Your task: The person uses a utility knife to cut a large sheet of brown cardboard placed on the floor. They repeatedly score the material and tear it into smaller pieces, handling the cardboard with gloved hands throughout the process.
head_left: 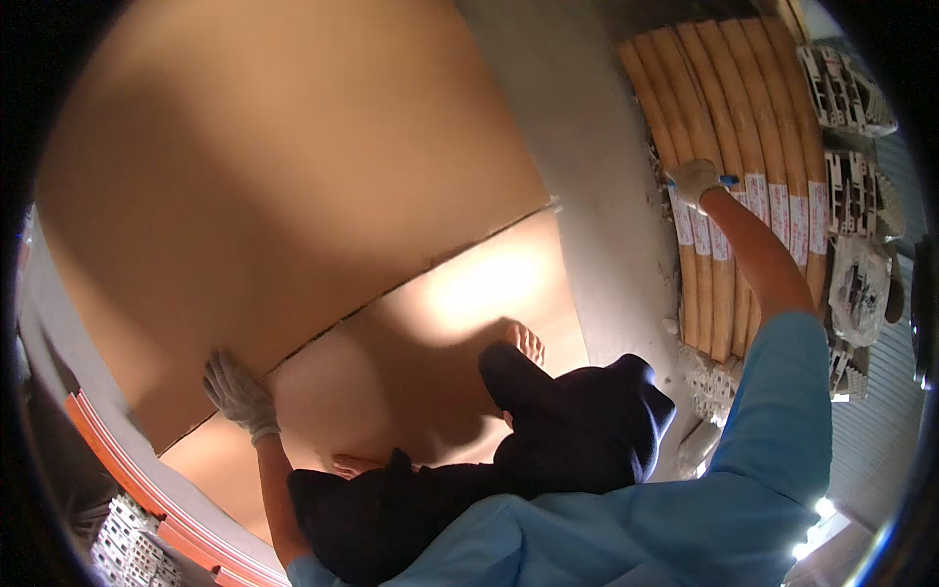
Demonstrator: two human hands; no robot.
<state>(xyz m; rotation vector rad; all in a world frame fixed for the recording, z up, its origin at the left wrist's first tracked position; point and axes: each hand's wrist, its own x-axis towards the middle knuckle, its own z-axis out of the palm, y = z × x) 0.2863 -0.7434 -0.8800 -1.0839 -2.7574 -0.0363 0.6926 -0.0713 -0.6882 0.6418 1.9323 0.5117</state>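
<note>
Large brown cardboard sheets [293, 147] lie on the floor, with a dark edge line running slantwise where the upper sheet meets the lower sheet [342, 382]. My left hand [238, 393], in a pale work glove, rests flat beside the left part of that line, fingers stretched out. Far to the right, my gloved right hand [695, 183] is closed around a slim blue tool [729, 180]; its ends stick out on both sides, but its kind is unclear. That hand is over a row of long brown-wrapped packages [719, 98] bearing white labels.
My bare feet [526, 342] stand on the lower sheet. A strip of grey floor [597, 186] runs between the cardboard and the packages. Stacks of whitish slotted profiles [849, 191] line the right side, one wrapped in clear plastic [861, 289]. Orange-red strips [117, 460] curve along the lower left.
</note>
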